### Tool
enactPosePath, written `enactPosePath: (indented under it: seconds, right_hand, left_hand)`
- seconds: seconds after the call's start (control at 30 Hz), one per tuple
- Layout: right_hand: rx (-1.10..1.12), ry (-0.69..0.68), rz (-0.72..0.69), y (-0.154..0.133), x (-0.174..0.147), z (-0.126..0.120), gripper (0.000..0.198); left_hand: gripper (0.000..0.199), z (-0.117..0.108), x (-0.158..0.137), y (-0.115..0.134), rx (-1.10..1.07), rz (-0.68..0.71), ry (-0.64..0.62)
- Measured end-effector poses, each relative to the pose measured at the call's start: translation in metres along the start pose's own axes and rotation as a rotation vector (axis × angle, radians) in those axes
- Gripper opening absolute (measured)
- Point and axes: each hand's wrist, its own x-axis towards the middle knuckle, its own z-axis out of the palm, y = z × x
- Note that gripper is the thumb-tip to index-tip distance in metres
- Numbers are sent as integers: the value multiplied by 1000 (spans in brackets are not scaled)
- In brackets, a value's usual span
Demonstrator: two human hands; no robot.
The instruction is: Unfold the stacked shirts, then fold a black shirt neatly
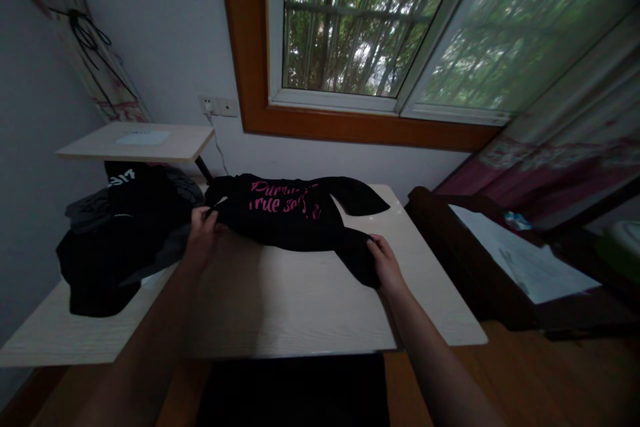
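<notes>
Across the near stretch of a pale table (310,310), below the window (370,20), lies a black shirt (300,233), front upward, its pink lettering (277,203) partly broken up by creases. Condition of hands: the left hand (203,233) has its fingers closed on cloth at the shirt's left end; the right hand (387,263) pinches the edge of the near flap (357,257) between thumb and fingers. The fabric is dark, so the depth of either grip cannot be told. A far flap (357,197) lies apart from the near one, bare table showing between them; whether these are sleeves cannot be confirmed. To the left, a pile of dark clothes (115,233) stands just beside the left hand, partly under a small raised shelf (180,140). Assessment of handling: the two grips, set wide at opposite ends, appear well placed for drawing the near edge straight. Recommended: pull outward with even, light tension, keep both hands low so that the cloth stays against the table, and ease out the creases around the lettering before either hand lets go. Risks noted: a harder pull on one side would likely skew the front, and the left elbow or wrist could drag the pile.
</notes>
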Motion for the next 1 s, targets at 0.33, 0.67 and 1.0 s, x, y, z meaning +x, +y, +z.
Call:
enactPosePath:
  seconds: [0.33, 0.67, 1.0]
  right_hand:
    - [-191, -111, -172, -57, -14, -17, 37]
    - [-458, -568, -118, -116, -29, -57, 29]
    - [-512, -575, 9, -64, -6, -37, 42]
  left_hand:
    - [50, -50, 3, 27, -117, -48, 117]
    - [58, -80, -13, 26, -88, -232, -177]
    - [60, -93, -27, 5, 285, -409, -317]
